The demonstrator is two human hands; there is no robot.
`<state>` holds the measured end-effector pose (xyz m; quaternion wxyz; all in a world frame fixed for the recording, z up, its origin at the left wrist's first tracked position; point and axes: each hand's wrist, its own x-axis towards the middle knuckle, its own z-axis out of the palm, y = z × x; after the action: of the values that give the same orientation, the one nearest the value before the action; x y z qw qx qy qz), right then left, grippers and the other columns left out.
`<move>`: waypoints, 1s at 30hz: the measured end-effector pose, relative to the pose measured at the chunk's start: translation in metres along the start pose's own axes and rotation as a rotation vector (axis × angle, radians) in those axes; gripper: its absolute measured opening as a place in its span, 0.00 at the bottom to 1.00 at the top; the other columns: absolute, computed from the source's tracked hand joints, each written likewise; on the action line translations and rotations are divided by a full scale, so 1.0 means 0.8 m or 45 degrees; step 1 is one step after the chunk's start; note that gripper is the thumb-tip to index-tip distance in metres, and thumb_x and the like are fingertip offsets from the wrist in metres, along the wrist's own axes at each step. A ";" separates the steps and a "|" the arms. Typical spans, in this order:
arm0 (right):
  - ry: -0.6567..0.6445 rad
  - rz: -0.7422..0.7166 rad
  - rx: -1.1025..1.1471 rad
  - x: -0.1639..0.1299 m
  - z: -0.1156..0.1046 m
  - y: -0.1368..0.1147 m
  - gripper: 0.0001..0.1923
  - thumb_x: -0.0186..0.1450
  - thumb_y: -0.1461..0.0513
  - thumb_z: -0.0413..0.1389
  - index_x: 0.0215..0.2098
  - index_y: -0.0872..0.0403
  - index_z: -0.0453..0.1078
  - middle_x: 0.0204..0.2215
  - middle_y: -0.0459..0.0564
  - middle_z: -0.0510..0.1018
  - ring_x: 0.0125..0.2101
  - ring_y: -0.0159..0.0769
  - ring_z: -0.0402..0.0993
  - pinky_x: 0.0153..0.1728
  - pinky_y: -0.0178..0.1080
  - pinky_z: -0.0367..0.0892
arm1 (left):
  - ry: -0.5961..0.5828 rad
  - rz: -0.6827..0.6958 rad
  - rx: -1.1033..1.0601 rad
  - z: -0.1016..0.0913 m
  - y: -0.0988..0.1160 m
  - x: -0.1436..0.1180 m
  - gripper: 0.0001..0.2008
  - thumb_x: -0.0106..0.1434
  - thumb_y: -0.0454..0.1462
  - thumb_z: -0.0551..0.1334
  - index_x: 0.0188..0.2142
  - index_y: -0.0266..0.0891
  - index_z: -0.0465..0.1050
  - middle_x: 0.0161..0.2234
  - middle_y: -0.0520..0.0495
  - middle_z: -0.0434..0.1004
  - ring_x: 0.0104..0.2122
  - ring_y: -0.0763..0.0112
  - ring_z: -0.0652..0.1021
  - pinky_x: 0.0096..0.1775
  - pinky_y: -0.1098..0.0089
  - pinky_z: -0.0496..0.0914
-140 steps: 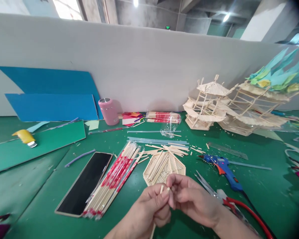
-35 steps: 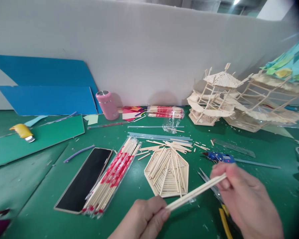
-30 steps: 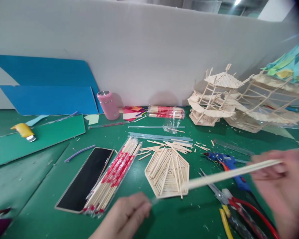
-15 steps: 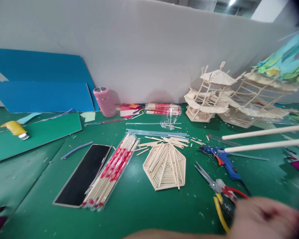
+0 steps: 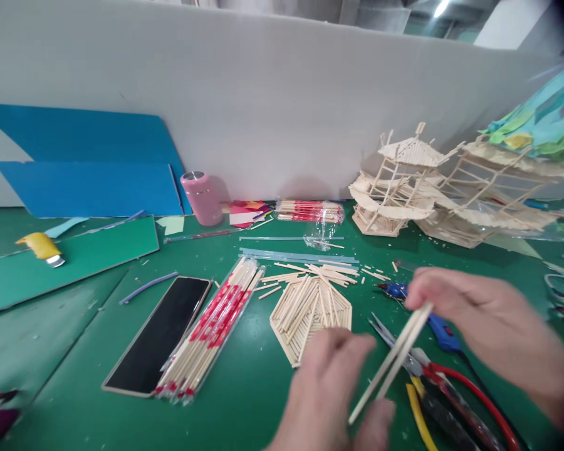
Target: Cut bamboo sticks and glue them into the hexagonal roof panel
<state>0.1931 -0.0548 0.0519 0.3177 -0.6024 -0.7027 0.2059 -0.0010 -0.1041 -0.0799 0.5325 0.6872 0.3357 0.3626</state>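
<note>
Two pale wooden sticks (image 5: 392, 362) slant down from the fingertips of my right hand (image 5: 479, 319), which pinches their upper ends. My left hand (image 5: 326, 382), somewhat blurred, is at the lower ends with thumb and fingers apart; whether it touches them I cannot tell. Behind my left hand lies a flat many-sided panel (image 5: 282, 313) of wooden sticks, partly covered by loose sticks (image 5: 298, 304). Pliers with red handles (image 5: 470, 382) lie under my right hand, beside a yellow-handled tool (image 5: 418, 410). A blue glue gun (image 5: 444, 332) is partly hidden by that hand.
A phone (image 5: 160, 335) and a bagged bundle of sticks (image 5: 216, 326) lie left of the panel. Farther back are translucent glue sticks (image 5: 301, 255), a pink bottle (image 5: 202, 199) and stick-built pagoda models (image 5: 395, 188). A yellow cutter (image 5: 40, 246) rests on a green board (image 5: 98, 250).
My right hand has come into view from the right, bringing the two sticks inward and tilting them down. My left hand has moved left from beside the pliers toward the sticks' lower ends.
</note>
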 end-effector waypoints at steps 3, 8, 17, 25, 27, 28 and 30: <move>-0.245 -0.022 0.327 0.011 0.048 -0.029 0.17 0.66 0.56 0.43 0.24 0.52 0.65 0.21 0.44 0.68 0.24 0.30 0.64 0.25 0.32 0.60 | -0.036 -0.151 -0.011 -0.053 0.041 0.037 0.31 0.51 0.40 0.62 0.53 0.37 0.56 0.45 0.38 0.66 0.43 0.58 0.69 0.45 0.58 0.63; -0.314 -0.006 0.430 0.025 0.095 -0.028 0.16 0.65 0.54 0.42 0.31 0.53 0.66 0.23 0.44 0.69 0.24 0.29 0.66 0.25 0.31 0.61 | -0.286 -0.705 -0.431 -0.077 0.062 0.051 0.17 0.61 0.45 0.46 0.38 0.33 0.64 0.17 0.54 0.63 0.13 0.81 0.61 0.17 0.77 0.54; -0.306 0.218 -0.215 0.020 0.110 0.041 0.09 0.62 0.59 0.47 0.38 0.51 0.64 0.23 0.43 0.73 0.24 0.34 0.69 0.25 0.34 0.60 | 0.151 -0.447 0.641 -0.159 0.034 0.096 0.14 0.61 0.41 0.48 0.24 0.38 0.64 0.19 0.53 0.63 0.21 0.75 0.64 0.23 0.74 0.55; -0.337 0.156 -0.579 0.020 0.137 0.041 0.13 0.60 0.56 0.49 0.39 0.55 0.61 0.22 0.48 0.73 0.22 0.37 0.70 0.21 0.35 0.55 | -0.166 -0.479 1.483 -0.133 0.007 0.114 0.13 0.59 0.44 0.50 0.29 0.38 0.65 0.23 0.45 0.73 0.25 0.62 0.75 0.24 0.71 0.58; -0.352 0.149 -0.629 0.023 0.142 0.038 0.13 0.59 0.55 0.49 0.37 0.56 0.61 0.22 0.49 0.73 0.21 0.38 0.70 0.20 0.35 0.53 | -0.191 -0.432 1.563 -0.129 0.008 0.114 0.15 0.60 0.45 0.49 0.31 0.37 0.66 0.23 0.44 0.74 0.26 0.60 0.76 0.26 0.69 0.60; -0.355 0.148 -0.646 0.024 0.144 0.037 0.13 0.59 0.54 0.49 0.36 0.56 0.60 0.21 0.49 0.73 0.21 0.38 0.70 0.19 0.35 0.52 | -0.193 -0.401 1.584 -0.128 0.008 0.114 0.15 0.60 0.45 0.48 0.31 0.37 0.66 0.24 0.43 0.75 0.26 0.59 0.76 0.27 0.68 0.61; -0.353 0.142 -0.675 0.027 0.147 0.035 0.13 0.59 0.54 0.48 0.35 0.56 0.60 0.20 0.49 0.72 0.21 0.39 0.70 0.19 0.35 0.50 | -0.185 -0.359 1.613 -0.127 0.008 0.113 0.16 0.60 0.45 0.47 0.31 0.37 0.66 0.23 0.43 0.75 0.26 0.59 0.76 0.28 0.66 0.62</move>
<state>0.1298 -0.0178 -0.0465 0.0386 -0.6681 -0.7345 0.1128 -0.0416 0.0208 -0.0435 0.0881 0.8403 0.5343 -0.0263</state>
